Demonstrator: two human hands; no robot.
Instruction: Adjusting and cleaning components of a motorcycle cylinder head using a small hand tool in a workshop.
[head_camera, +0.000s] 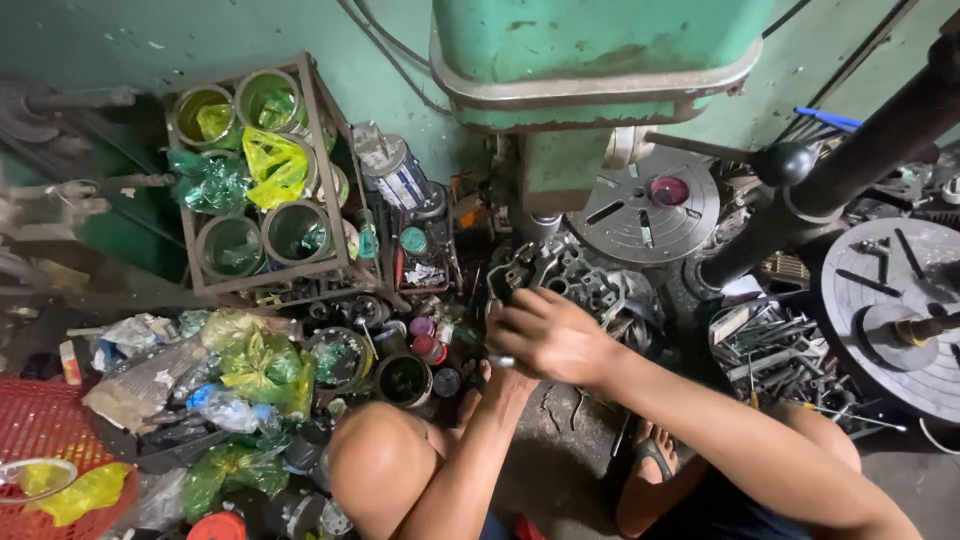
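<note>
Head view: person squats on the floor (560, 440) under a green drill press (590, 60); right hand (555, 335) lies over the left hand (495, 350), hiding most of it, both close together at a dark metal part (515, 272) by a heap of castings (590, 280). Right fingers curl on the part; left grip can't be made out, small silvery bit at its fingertips. Cans in a metal rack (265, 180) sit left, half wrapped in green bags.

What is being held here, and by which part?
The right hand grips a grey metal part by its lower end; the left hand is hidden behind it.
</note>
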